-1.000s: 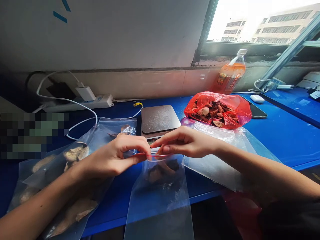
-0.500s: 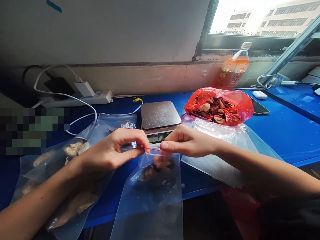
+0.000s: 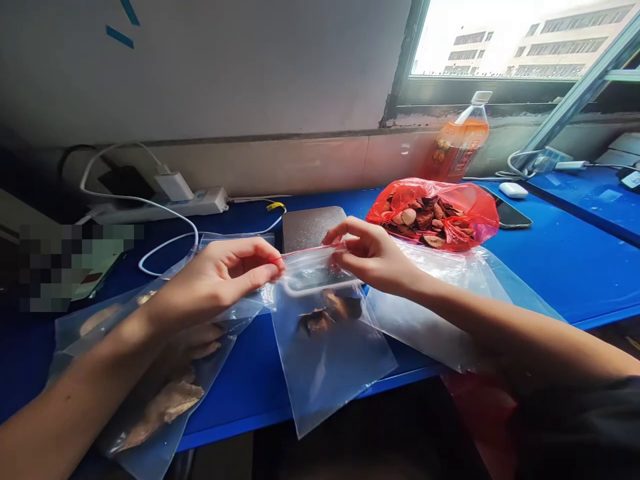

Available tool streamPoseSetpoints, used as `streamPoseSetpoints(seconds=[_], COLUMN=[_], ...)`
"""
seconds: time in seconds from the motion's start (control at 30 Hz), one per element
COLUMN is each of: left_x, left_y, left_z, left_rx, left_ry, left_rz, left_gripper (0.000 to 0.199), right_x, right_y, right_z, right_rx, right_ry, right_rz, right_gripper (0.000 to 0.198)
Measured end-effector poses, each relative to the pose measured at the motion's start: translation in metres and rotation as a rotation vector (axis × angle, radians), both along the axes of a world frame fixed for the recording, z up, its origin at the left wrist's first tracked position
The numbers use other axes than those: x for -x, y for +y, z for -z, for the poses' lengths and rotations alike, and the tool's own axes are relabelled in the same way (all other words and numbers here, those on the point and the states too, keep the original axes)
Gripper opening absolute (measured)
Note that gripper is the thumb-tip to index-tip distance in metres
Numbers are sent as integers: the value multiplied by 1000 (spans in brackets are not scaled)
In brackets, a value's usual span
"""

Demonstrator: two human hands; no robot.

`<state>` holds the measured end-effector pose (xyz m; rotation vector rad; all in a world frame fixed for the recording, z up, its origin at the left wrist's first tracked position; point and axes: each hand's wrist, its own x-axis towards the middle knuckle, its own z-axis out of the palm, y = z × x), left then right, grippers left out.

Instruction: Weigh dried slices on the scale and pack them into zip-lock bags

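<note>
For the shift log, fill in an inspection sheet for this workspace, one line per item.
Surface: blue table, front edge visible.
Job's things: clear zip bag with brown pieces inside; scale behind it, partly hidden; red bag of dried pieces; filled clear bags at left; flat clear bags at right.
Clutter: orange drink bottle, phone, small white case.
Hands: left hand pinches the zip bag's red-lined mouth; right hand is at the same mouth, grip unclear.
Cables: white cable loops from a charger on the power strip onto the table.
Surroundings: pale wall with blue tape; window showing a building.
</note>
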<state>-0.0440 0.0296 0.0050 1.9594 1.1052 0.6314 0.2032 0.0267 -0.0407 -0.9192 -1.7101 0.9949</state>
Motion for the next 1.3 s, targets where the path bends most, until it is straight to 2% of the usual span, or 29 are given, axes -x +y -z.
streamPoseSetpoints(seconds=[0.13, 0.23, 0.4, 0.5, 0.57, 0.63, 0.7, 0.8, 0.87, 1.0, 1.2, 1.3], left_x=[-4, -3, 2, 2, -2, -7, -13, -19, -20, -21, -24, -20], left_y=[1, 3, 8, 8, 4, -5, -17, -31, -35, -35, -36, -36], left_z=[2, 4, 4, 5, 8, 13, 18, 24, 27, 27, 21, 17], left_rx=[12, 91, 208, 217, 145, 0, -175, -397, -477, -541, -696, -789], left_ry=[-37, -120, -148, -172, -155, -72, 56, 163, 171, 163, 222, 215], left_rz=[-31, -107, -152, -148, -136, -130, -123, -49, -16, -39, 67, 57], left_gripper=[17, 30, 27, 31, 33, 30, 21, 10, 8, 7, 19, 17], right_x=[3, 5, 7, 5, 4, 5, 9, 17, 20, 21, 24, 22], right_y=[-3, -4, -5, -6, -8, -13, -20, -29, -31, -31, -33, -31], right_z=[2, 5, 10, 8, 4, 2, 1, 3, 3, 0, -4, -9], right_rx=[-18, -79, -242, -415, -565, -674, -727, -721, -669, -590, -597, -624], right_ry=[74, 101, 129, -16, -189, -373, -530, -665, -683, -667, -606, -562], right_rz=[103, 168, 237, 289, 294, 241, 165, 80, 38, 38, 118, 121], right_gripper=[22, 21, 20, 18, 15, 12, 11, 12, 11, 12, 11, 10])
